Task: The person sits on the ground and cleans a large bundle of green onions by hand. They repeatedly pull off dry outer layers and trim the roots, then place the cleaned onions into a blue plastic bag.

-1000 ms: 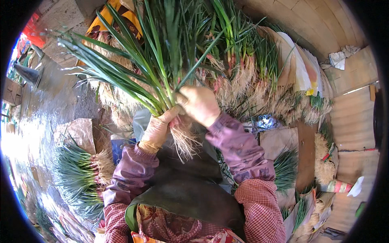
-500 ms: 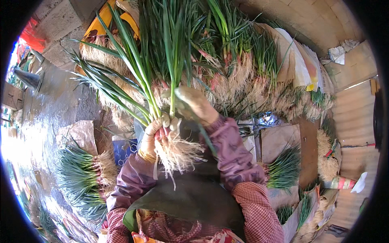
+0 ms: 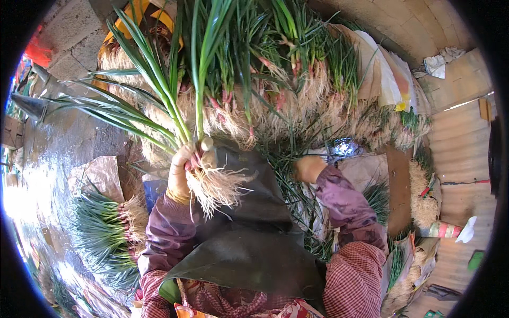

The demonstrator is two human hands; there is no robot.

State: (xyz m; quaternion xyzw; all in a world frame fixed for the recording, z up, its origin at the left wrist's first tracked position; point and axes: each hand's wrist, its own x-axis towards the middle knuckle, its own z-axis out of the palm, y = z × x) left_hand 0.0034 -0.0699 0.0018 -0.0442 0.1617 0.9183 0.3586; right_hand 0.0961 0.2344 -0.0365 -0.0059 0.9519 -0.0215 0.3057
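Observation:
My left hand (image 3: 183, 164), in a pale glove, is closed round several spring onions (image 3: 168, 100) just above their reddish bases. Their long green leaves fan up and to the left, and the pale roots (image 3: 216, 186) hang below my fingers. My right hand (image 3: 310, 168), also gloved, is off to the right over loose green leaves (image 3: 294, 193) beside the dark apron (image 3: 249, 228). It is blurred and its fingers are hidden, so I cannot make out whether it holds anything.
A long heap of spring onions with tangled roots (image 3: 313, 98) lies across the far side. Sorted spring onions (image 3: 103, 228) rest at the left, and more (image 3: 377, 199) at the right behind my sleeve. Paper sacks (image 3: 366, 168) and a corrugated wall (image 3: 461, 159) are on the right.
My right hand has left the spring onions, where a loose leaf trailed beside it, and moved right and nearer, over the leaf pile. My left hand has shifted slightly left with its spring onions.

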